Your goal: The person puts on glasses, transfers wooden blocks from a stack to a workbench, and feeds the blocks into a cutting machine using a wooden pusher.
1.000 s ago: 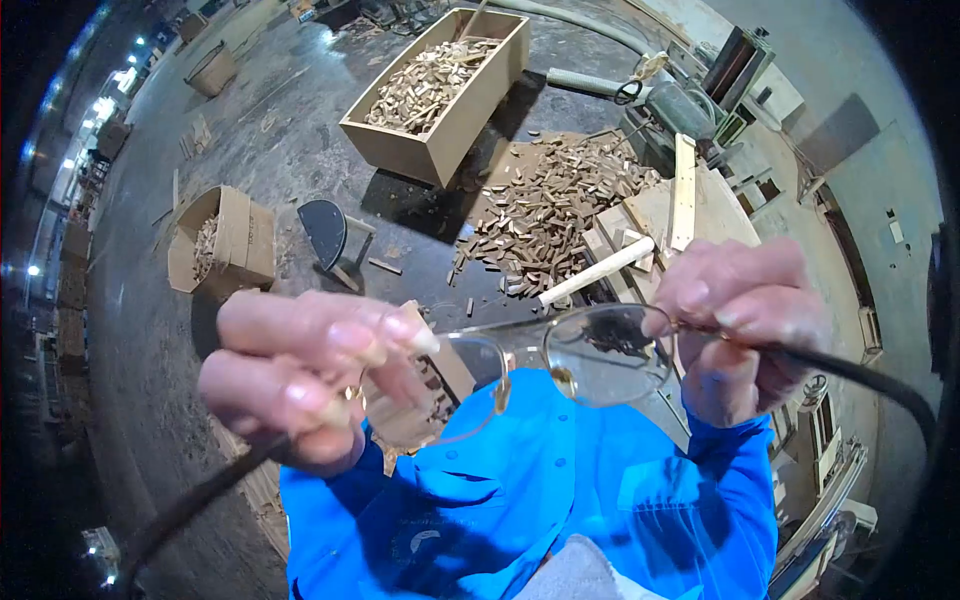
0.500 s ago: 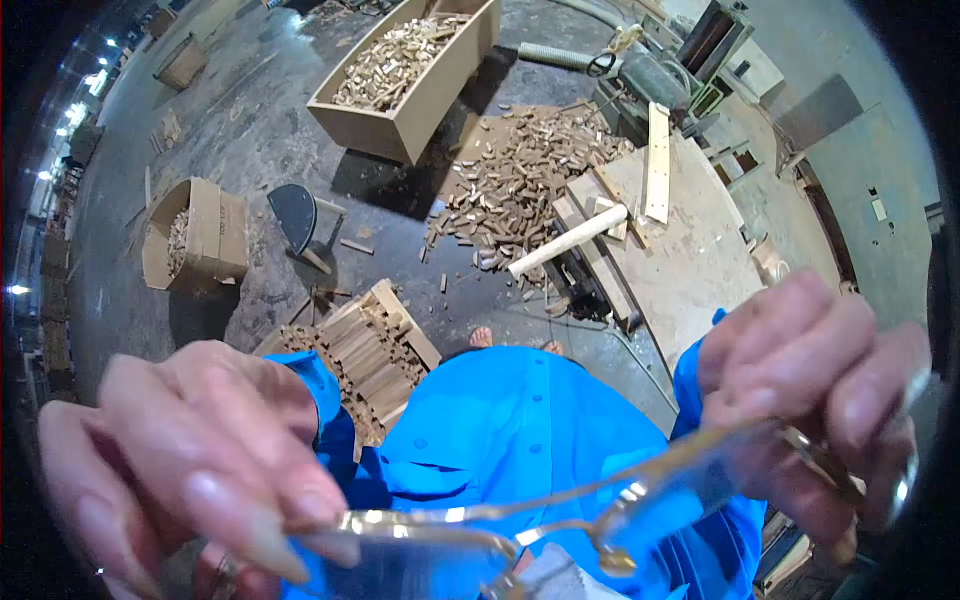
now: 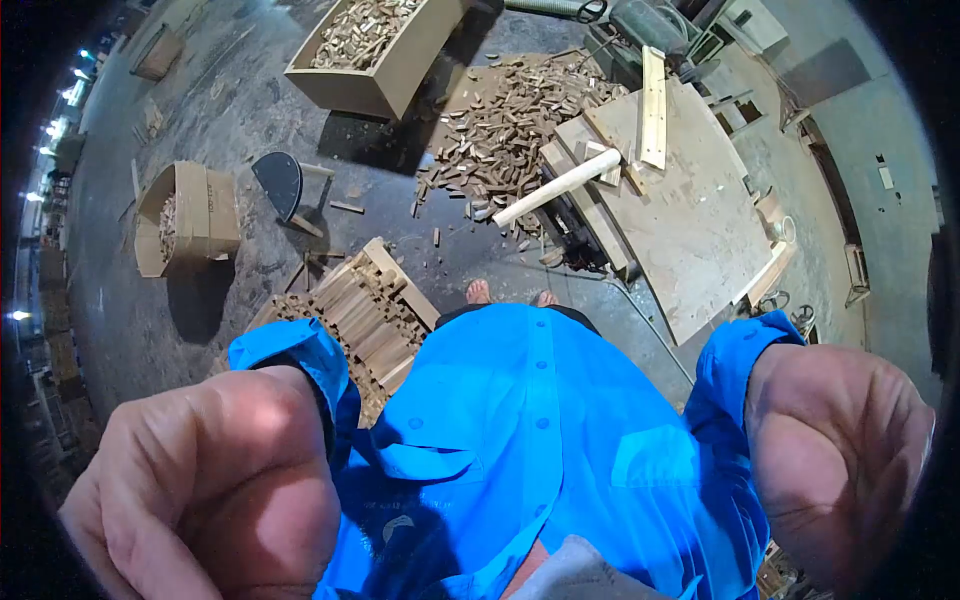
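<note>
Close to the camera at the lower left, my left hand (image 3: 215,475) is raised with its fingers curled in. Opposite it, at the lower right, my right hand (image 3: 835,450) is held up in much the same way, the heel of the palm showing. The fingertips of both hands run out of sight at the edges of the view, so what they grip, if anything, is hidden. Between the hands are the front and sleeves of the blue shirt (image 3: 500,400) I wear.
A pallet of stacked wood strips (image 3: 365,320) lies left of my feet. Ahead are a heap of wood offcuts (image 3: 500,130), a large offcut bin (image 3: 345,90), a cardboard box (image 3: 205,215) and a black-topped stool (image 3: 280,185). A worktable (image 3: 690,240) with a wooden roller (image 3: 555,187) stands right.
The eyeglasses held between both hands have left the view. Both hands have turned and drawn in nearer the camera, apart from each other. The view has tilted down slightly.
</note>
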A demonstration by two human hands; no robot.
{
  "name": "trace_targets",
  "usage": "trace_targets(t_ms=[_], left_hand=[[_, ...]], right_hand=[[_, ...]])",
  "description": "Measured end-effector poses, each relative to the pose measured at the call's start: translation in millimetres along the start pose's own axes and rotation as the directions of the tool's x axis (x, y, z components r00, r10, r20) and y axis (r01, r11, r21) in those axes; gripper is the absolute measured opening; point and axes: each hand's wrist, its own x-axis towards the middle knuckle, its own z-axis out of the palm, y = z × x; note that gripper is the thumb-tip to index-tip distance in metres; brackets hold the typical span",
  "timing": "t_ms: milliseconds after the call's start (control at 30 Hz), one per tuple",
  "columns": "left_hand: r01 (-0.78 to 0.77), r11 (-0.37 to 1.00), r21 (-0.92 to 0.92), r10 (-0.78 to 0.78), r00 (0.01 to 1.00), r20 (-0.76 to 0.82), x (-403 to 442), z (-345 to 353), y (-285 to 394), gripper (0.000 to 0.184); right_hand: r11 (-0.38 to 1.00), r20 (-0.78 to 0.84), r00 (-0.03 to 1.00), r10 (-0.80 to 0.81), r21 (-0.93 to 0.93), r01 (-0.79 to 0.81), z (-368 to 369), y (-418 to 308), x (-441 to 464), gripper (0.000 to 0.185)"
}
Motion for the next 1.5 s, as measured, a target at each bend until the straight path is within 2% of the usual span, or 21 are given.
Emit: trace_targets(t_ms=[233, 333, 400, 433, 467, 500, 533, 567, 600, 667, 700, 733, 800, 833, 900, 967, 1133, 1200, 1333, 1400, 1500], left_hand=[[0.115, 0.988, 0.102, -0.116, 0.993, 0.002, -26, 51, -11, 0.021], [0.170, 0.965, 0.198, -0.176, 0.984, 0.014, -75, 41, -43, 0.042], [0.511, 0.458, 0.728, -0.580, 0.792, -0.191, -126, 47, -65, 0.012], [0.205, 0.164, 0.965, -0.599, 0.798, -0.068, -148, 39, -72, 0.012], [0.485, 0.130, 0.865, -0.695, 0.667, -0.270, -200, 24, -71, 0.017], [0.713, -0.066, 0.698, -0.785, 0.394, -0.477, -248, 15, -53, 0.032], [0.643, -0.229, 0.730, -0.871, 0.199, -0.449, -307, -10, -23, 0.043], [0.487, -0.274, 0.829, -0.918, 0.124, -0.376, -392, -43, 27, 0.041], [0.358, -0.463, 0.811, -0.886, -0.220, -0.409, -418, -39, 73, 0.045], [0.231, -0.619, 0.751, -0.748, -0.465, -0.474, -471, -4, 182, 0.051], [0.398, -0.822, 0.407, -0.554, -0.723, -0.413, -506, 5, 233, 0.065], [0.399, -0.848, 0.349, -0.527, -0.708, -0.470, -535, 26, 265, 0.065], [0.769, -0.506, 0.391, -0.855, -0.508, -0.108, -566, 80, 329, 0.071], [0.763, -0.539, 0.356, -0.842, -0.497, -0.208, -552, 112, 347, 0.071], [0.769, -0.621, 0.155, -0.767, -0.554, -0.324, -532, 143, 320, 0.071], [0.771, -0.636, -0.030, -0.712, -0.601, -0.363, -506, 163, 296, 0.070], [0.678, -0.578, -0.454, -0.662, -0.715, -0.225, -428, 199, 257, 0.070], [0.660, -0.572, -0.488, -0.673, -0.717, -0.181, -483, 206, 281, 0.067], [0.682, -0.546, -0.487, -0.632, -0.717, -0.295, -463, 198, 281, 0.068], [0.464, -0.645, -0.607, -0.549, -0.834, -0.054, -467, 184, 292, 0.073], [0.389, -0.679, -0.622, -0.484, -0.875, -0.018, -489, 160, 322, 0.072]], right_hand=[[0.918, -0.222, 0.971, -0.092, 0.359, 0.169, -34, 45, -7, 0.012], [0.990, -0.341, 0.940, 0.036, 0.140, 0.013, -8, 99, -61, 0.035], [0.930, 0.025, 0.942, 0.335, -0.170, -0.327, -30, 135, -113, 0.034], [0.799, -0.031, 0.817, 0.576, -0.191, -0.571, -24, 148, -141, 0.034], [0.719, -0.004, 0.742, 0.670, -0.244, -0.650, -34, 175, -192, 0.035], [0.566, 0.023, 0.598, 0.801, -0.353, -0.745, -48, 185, -235, 0.036], [0.398, 0.029, 0.435, 0.900, -0.464, -0.792, -59, 194, -273, 0.037], [0.353, 0.034, 0.390, 0.920, -0.499, -0.791, -65, 193, -305, 0.038], [0.311, 0.041, 0.344, 0.938, -0.536, -0.785, -75, 184, -333, 0.039], [0.401, 0.197, 0.367, 0.909, -0.650, -0.645, -98, 168, -371, 0.040], [0.370, 0.195, 0.323, 0.926, -0.634, -0.679, -104, 159, -374, 0.040], [0.350, 0.217, 0.275, 0.936, -0.608, -0.712, -105, 150, -377, 0.040], [0.351, 0.225, 0.269, 0.936, -0.589, -0.728, -112, 153, -409, 0.041], [0.332, 0.248, 0.229, 0.941, -0.562, -0.757, -109, 153, -410, 0.039], [0.342, 0.331, 0.186, 0.925, -0.512, -0.788, -95, 160, -407, 0.037], [0.464, 0.407, 0.281, 0.869, -0.475, -0.748, -82, 173, -402, 0.038], [0.610, 0.564, 0.341, 0.752, -0.399, -0.685, -42, 212, -377, 0.041], [0.727, 0.629, 0.400, 0.667, -0.429, -0.537, -27, 230, -364, 0.042], [0.698, 0.680, 0.271, 0.681, -0.492, -0.521, 13, 254, -349, 0.042], [0.877, 0.783, 0.409, 0.469, -0.358, -0.322, 31, 282, -369, 0.046], [0.906, 0.840, 0.341, 0.422, -0.398, -0.142, 62, 304, -395, 0.057]])
